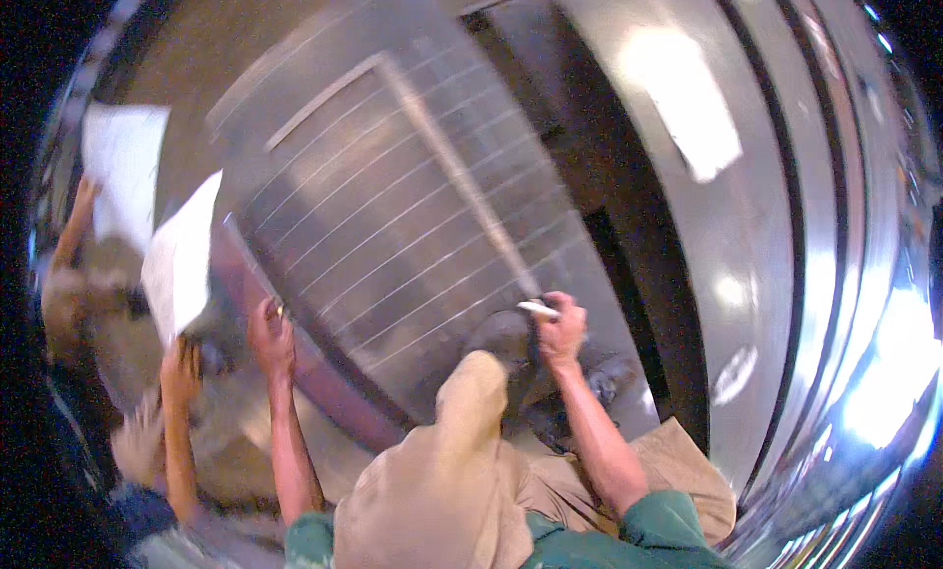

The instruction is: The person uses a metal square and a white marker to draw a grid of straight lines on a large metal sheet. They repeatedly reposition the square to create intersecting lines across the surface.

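Note:
My right hand (562,330) is closed round a short white stick (537,309), like a marker or chalk. It is over the near end of a long L-shaped square (457,181) on a dark metal sheet (344,230); whether it touches the square I cannot tell. Evenly spaced pale lines run across the sheet. At the sheet's left edge, my left hand (272,338) has its fingers curled, with a small yellow bit (280,311) showing. From those fingers a thin straight strip (252,257) runs up and left; how it is gripped is unclear.
At left, a co-worker's hand (181,372) holds a white paper sheet (185,259). Farther left, another hand holds a second white sheet (126,171). Dark gaps and shiny metal panels (747,274) lie right. My dark shoe (501,338) is near the sheet's edge.

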`<state>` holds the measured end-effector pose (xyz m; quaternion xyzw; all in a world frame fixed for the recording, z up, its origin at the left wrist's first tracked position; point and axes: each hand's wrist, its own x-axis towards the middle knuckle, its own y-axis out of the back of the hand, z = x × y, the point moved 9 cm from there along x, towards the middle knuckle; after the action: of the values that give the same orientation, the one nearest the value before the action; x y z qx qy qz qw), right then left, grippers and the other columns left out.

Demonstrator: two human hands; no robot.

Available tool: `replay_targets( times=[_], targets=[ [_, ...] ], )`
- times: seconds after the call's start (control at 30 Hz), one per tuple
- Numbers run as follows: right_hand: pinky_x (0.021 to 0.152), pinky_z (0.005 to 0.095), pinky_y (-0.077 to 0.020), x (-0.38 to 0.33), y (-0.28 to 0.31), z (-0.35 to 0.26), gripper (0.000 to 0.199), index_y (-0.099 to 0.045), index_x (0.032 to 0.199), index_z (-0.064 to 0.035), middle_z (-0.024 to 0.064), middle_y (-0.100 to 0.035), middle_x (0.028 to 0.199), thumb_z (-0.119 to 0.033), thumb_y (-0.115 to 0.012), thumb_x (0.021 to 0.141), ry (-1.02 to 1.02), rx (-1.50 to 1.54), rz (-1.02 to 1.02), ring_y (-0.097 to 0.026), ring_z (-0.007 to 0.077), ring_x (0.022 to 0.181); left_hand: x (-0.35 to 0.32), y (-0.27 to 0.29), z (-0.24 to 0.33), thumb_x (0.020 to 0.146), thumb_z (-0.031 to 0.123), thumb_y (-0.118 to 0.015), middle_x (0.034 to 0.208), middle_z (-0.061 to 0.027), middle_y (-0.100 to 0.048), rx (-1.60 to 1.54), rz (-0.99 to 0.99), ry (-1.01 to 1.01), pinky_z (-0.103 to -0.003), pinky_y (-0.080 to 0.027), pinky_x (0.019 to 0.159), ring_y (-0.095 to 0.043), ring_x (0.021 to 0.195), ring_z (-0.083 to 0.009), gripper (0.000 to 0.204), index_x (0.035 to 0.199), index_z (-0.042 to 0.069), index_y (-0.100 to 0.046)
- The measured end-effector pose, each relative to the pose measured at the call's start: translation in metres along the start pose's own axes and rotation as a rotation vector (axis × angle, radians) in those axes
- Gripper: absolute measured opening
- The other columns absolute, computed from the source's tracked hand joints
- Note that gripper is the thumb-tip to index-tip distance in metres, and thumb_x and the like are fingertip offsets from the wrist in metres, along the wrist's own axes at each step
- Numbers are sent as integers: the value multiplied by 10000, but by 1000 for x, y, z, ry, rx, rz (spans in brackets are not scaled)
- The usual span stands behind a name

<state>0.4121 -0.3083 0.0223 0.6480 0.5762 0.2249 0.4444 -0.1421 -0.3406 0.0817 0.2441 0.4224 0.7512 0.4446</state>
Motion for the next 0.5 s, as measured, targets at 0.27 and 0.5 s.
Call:
replay_targets(
  times=[0.27, 0.5],
  targets=[
    [625, 300, -460, -21, 23, 25, 342, -632, 1046, -76, 49, -649, 804, -329, -781, 870, -195, 282, 166, -574, 137, 713, 32, -142, 390, 754, 11, -755, 871, -97, -657, -447, -339, -612, -383, -507, 781, -639, 844, -276, 173, 881, 52, -644],
    [641, 248, -470, -54, 46, 76, 210, -609, 1028, -43, 19, -616, 759, -111, -747, 884, -491, 449, 323, -542, 85, 696, -38, -328, 554, 765, 101, -733, 836, -142, -659, -635, -607, -793, -401, -526, 715, -660, 784, -324, 151, 855, 67, -617]
  ],
)
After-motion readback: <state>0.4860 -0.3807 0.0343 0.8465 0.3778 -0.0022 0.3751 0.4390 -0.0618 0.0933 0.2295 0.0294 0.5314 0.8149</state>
